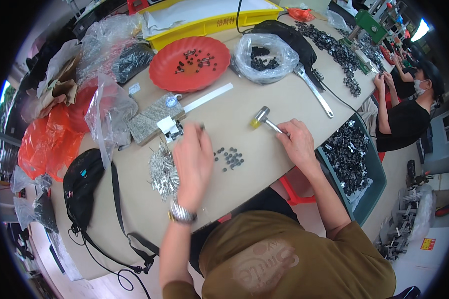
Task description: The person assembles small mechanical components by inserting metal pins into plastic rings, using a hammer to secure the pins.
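Observation:
My right hand (298, 143) is closed round the handle of a small hammer (267, 115), whose head is part metal, part yellow. The hammer is held above the bare table top to the right of the middle. My left hand (193, 162) is raised beside a grey rectangular block (152, 119), slightly blurred. Its thumb and fingertips pinch a small dark piece (202, 127). At the block's near corner sits a small black and white part (173, 132). Below lie a pile of thin silver pins (162, 167) and several small dark round caps (232, 159).
A red plate (188, 79) holds small dark parts. Beyond the block lie a clear bag (264, 74) of black parts, an adjustable wrench (317, 92) and a white strip (208, 97). Black parts fill a green bin (379, 187) at right. A black bag (82, 184) lies left; co-workers (409, 114) sit right.

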A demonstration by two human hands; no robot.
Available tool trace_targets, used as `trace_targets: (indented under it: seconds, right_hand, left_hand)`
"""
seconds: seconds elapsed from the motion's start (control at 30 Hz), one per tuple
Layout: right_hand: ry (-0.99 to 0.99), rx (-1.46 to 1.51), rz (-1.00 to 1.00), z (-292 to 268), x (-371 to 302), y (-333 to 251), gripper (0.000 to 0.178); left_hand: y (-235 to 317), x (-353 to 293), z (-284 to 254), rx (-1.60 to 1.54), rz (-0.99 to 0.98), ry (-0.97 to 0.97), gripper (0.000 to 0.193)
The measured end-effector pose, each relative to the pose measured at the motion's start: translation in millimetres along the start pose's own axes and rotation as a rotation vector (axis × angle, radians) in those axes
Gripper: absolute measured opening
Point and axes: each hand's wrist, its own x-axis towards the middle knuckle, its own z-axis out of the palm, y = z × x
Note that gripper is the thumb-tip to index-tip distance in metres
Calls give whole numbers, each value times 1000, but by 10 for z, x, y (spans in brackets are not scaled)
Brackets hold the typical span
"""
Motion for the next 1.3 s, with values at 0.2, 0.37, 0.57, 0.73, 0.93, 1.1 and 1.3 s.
trace_targets:
  seconds: [0.2, 0.37, 0.57, 0.73, 0.93, 1.1, 1.3]
  right_hand:
    - [20, -6, -42, 73, 87, -115, 23]
    - [167, -51, -238, 97, 41, -200, 22]
    - [150, 84, -527, 247, -202, -485, 17]
    - [50, 114, -725, 445, -348, -766, 24]
    - [42, -41, -785, 489, -488, -800, 29]
    - [9, 35, -746, 526, -492, -822, 30]
    - [30, 57, -692, 532, -246, -823, 31]
  left_hand:
    - [-2, 1154, -93, 1, 141, 169, 34]
    - [3, 565, -374, 19, 75, 118, 29]
    - [-292, -516, -426, 180, -123, -35, 14]
    - [-372, -694, -211, 381, 26, 22, 15]
    - [-368, -701, -183, 403, 158, 68, 10]
    - [-349, -737, -196, 411, 220, 25, 10]
    - [-384, -743, -202, 414, 211, 6, 11]
